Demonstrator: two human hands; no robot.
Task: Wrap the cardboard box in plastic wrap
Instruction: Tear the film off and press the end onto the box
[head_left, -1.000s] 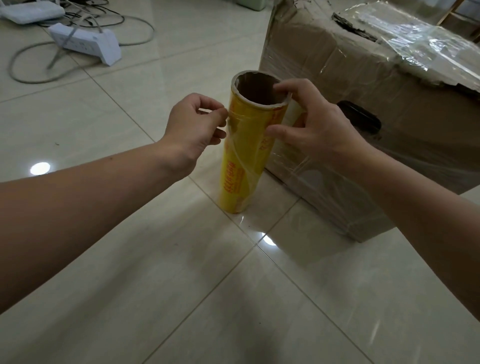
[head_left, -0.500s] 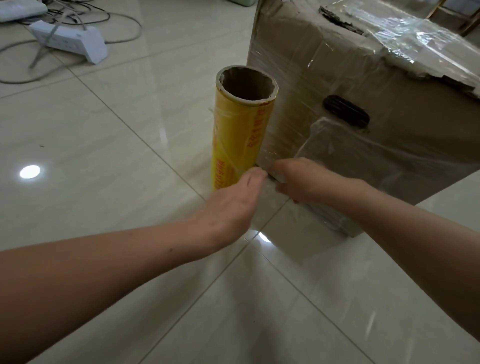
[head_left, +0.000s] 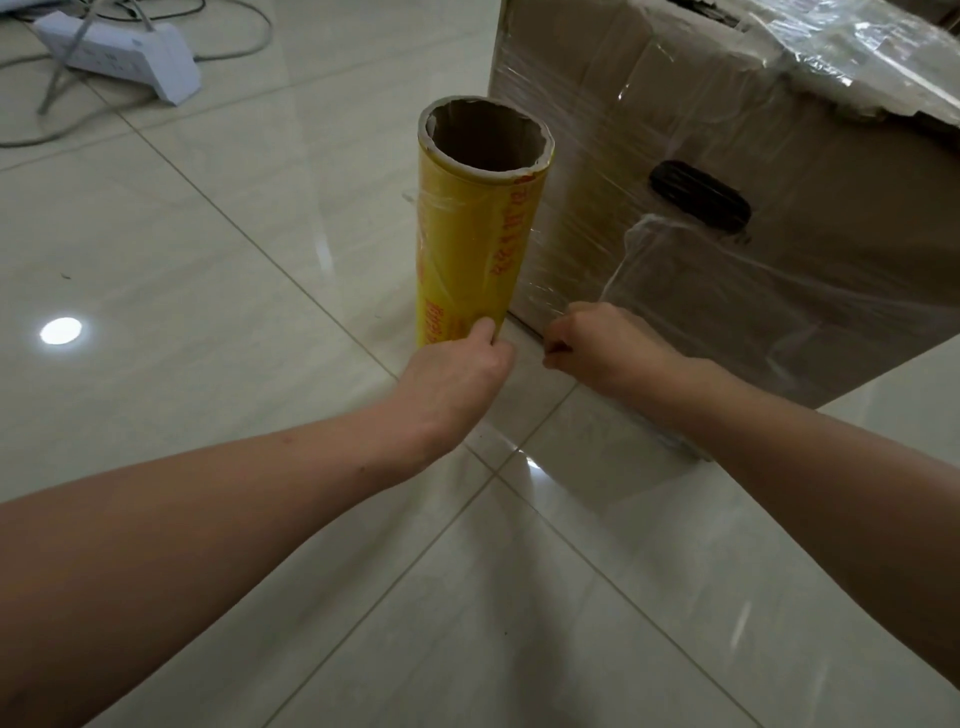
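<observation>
Tiled floor (head_left: 208, 270) — left hand (head_left: 457, 366) touches upright roll (head_left: 475, 234), right hand (head_left: 597, 348) pinches film (head_left: 543, 291).

The roll (head_left: 472, 249) is bright yellow with red-orange lettering running down its side, and its hollow core (head_left: 485, 139) is dull brown. At two o'clock from it, the box (head_left: 831, 171) is plain tan cardboard under clear, glossy film (head_left: 727, 291) that shows whitish where it bunches. The handle hole (head_left: 698, 196) in the box is black. The floor (head_left: 182, 260) is pale cream glossy tile crossed by thin grey grout lines, with a white glare spot (head_left: 61, 330) at nine o'clock. Off at eleven o'clock lie a white power strip (head_left: 124, 54) and grey cables (head_left: 244, 41).
</observation>
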